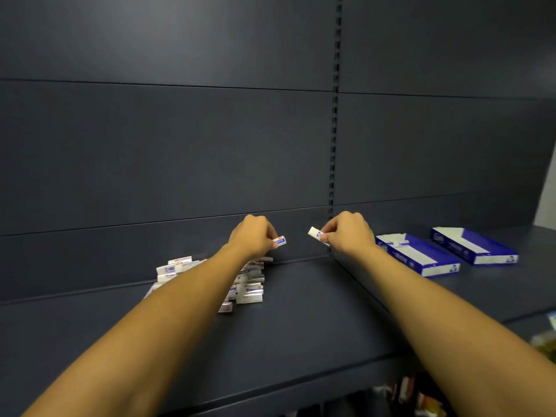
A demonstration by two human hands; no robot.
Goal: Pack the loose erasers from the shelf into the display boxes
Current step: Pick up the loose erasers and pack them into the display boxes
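Surface: a dark grey metal shelf (301, 320) runs the full width of the view; a seam near the middle divides it into a left and a right section.
Back wall: dark grey panels rise behind the shelf, with one slotted upright (334, 145) standing above the seam.
Room: a pale wall strip shows at the far right edge; blurred goods sit on a lower level at the near right, too unclear to identify.
Left hand: the left hand (251, 236) hovers above the far end of the pile, fingers curled, pinching one wrapped eraser (280, 240) between thumb and fingertips; the eraser's printed end points right.
Right hand: the right hand (350, 233) is raised over the seam, fingers curled, pinching a second eraser (317, 234) whose white end points left.
Hand spacing: the two held erasers face each other, near but apart.
Loose erasers: a pile of loose erasers (246, 288) lies on the left section, partly hidden under the left forearm; exact number cannot be told.
Display boxes: two open blue-and-white boxes lie on the right section, side by side and apart.
Near box: the near box (421, 257) holds a few erasers at its far end.
Far box: the contents of the far box (478, 246) cannot be told.
Count: two hands, two held erasers, two boxes, one pile.
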